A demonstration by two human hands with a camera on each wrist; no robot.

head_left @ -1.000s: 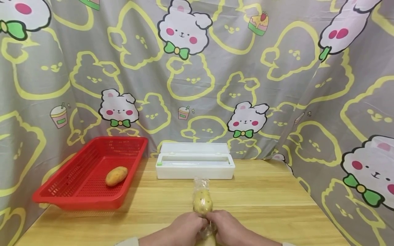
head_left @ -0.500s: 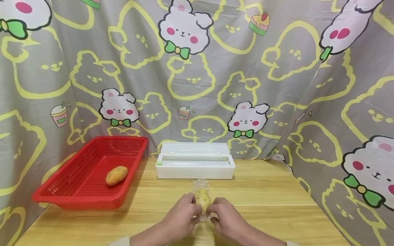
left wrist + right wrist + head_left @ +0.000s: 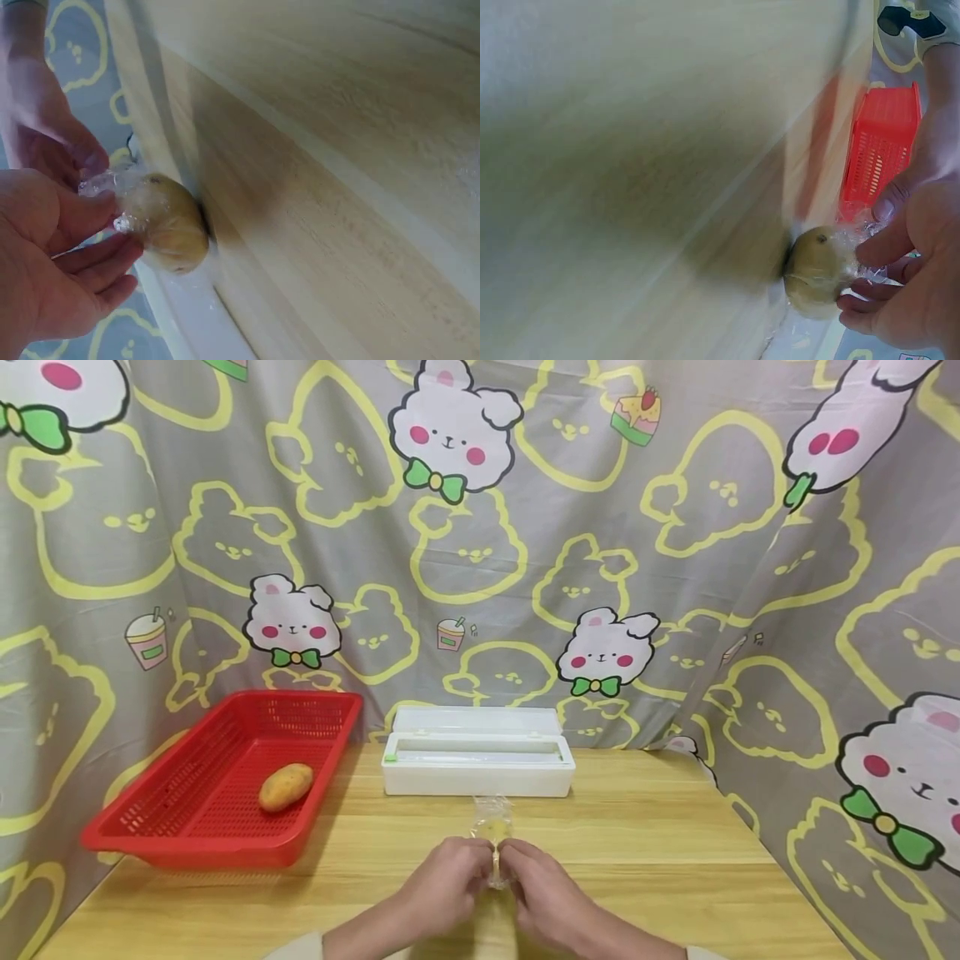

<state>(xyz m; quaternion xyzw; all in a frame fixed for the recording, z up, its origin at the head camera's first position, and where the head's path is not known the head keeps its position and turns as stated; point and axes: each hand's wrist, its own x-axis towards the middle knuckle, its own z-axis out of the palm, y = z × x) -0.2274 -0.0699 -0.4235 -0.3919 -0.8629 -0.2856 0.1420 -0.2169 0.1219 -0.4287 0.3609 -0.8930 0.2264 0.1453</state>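
Both left hand (image 3: 447, 887) and right hand (image 3: 546, 893) have fingers (image 3: 111, 264) pinching clear film (image 3: 492, 807) around a potato (image 3: 177, 231).

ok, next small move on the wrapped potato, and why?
Probably fold the near end of the film down against the potato: the left hand and right hand already pinch it there, and it bunches off the surface. The far end sticks out too, but neither hand holds it.

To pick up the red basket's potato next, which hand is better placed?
Left, probably: the bare potato in the red basket lies on that side, nearer the left hand; the right hand would likely reach across. Both pinch clear film at the wrapped potato, so either must release first.
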